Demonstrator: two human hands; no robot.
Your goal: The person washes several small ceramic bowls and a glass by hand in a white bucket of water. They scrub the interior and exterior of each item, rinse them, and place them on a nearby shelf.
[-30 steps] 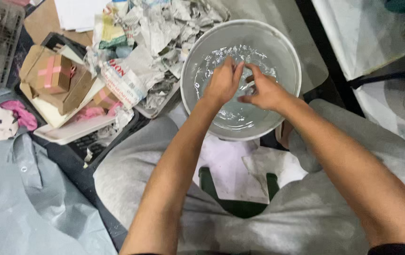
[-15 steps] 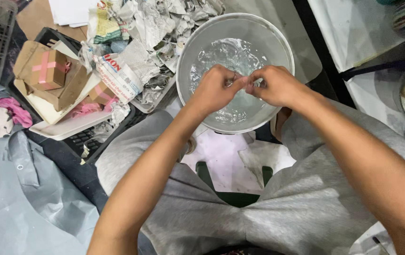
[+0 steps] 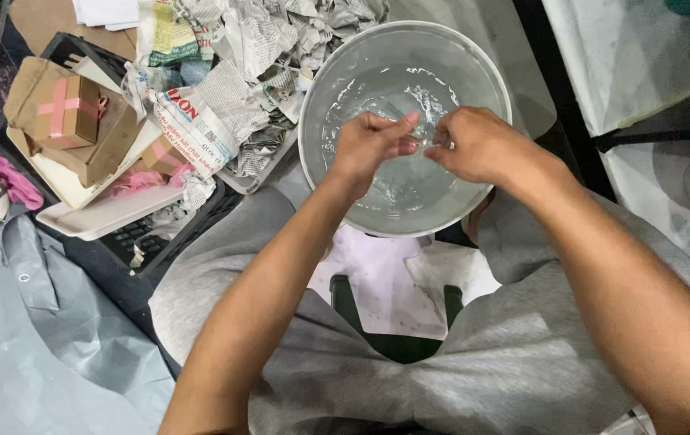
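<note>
In the upper left of the frame a small brown cardboard box crossed with pink tape (image 3: 67,109) sits on top of a larger plain brown carton (image 3: 111,149), which rests on a flat white tray (image 3: 103,216). Just right of them lies a white rolled paper package with a red and black printed label (image 3: 196,129), leaning into a heap of crumpled grey newspaper (image 3: 280,56) that runs along the top of the frame to the rim of the basin. A black plastic crate (image 3: 164,246) shows beneath the tray. At the far left edge a pink cloth (image 3: 11,179) lies beside a grey folded garment (image 3: 47,322).

The round pale-grey plastic basin of clear water (image 3: 337,89) stands at upper centre, between the person's knees in grey trousers (image 3: 514,379). Both hands are over the water. The left hand (image 3: 369,145) is curled narrow, thumb and fingertips pinched together; the right hand (image 3: 478,145) is likewise closed to a pinch, and the two meet fingertip to fingertip over the middle of the basin. Something small and clear seems held between them, but what it is cannot be told. A white paper sheet (image 3: 385,282) lies below the basin, and a white cloth-covered surface (image 3: 627,56) fills the upper right.
</note>
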